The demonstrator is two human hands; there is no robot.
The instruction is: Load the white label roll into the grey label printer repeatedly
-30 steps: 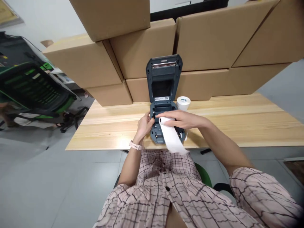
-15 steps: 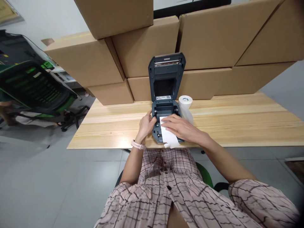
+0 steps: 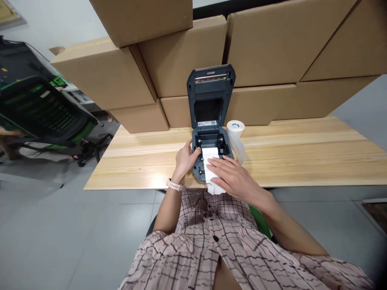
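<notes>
While the left hand (image 3: pixel 186 160) grips the printer (image 3: pixel 208 133) by its left edge, the right hand (image 3: pixel 231 177) lies with its grip spread flat on the white paper strip (image 3: pixel 210 152), which runs inside the printer and out past its front. Beside the printer's right side, a white roll (image 3: pixel 235 128) stands on the desk (image 3: pixel 145 161).

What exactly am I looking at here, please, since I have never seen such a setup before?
There is no robot: a person works with two bare hands, seen from a camera worn on the head, looking forward and down. On the wooden table stands a dark printer, its lid open. The left hand touches its left side. The right hand presses or rests on white paper lying in it. A white roll stands to the right; boxes are stacked behind.
</notes>
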